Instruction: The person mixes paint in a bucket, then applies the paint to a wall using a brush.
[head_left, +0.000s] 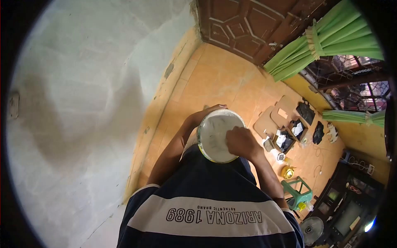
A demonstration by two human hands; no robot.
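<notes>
A round bucket (217, 142) with a whitish inside and a pale, smeared rim is held in front of my body. My left hand (213, 110) curls round its far left side, with most of the fingers hidden behind the bucket wall. Over the right part of the opening, my right hand (243, 142) is closed in a fist. Whatever it grips, if anything, is hidden by the hand. White material with grey streaks shows inside the bucket.
A patchy white wall (82, 103) stands close on my left. On the tiled floor (215, 78) to the right lie open cardboard boxes (284, 138), a yellow pot (287, 172) and a green stool (297, 192). A fan (312, 230) stands near a dark cabinet. Ahead is a brown door (244, 25).
</notes>
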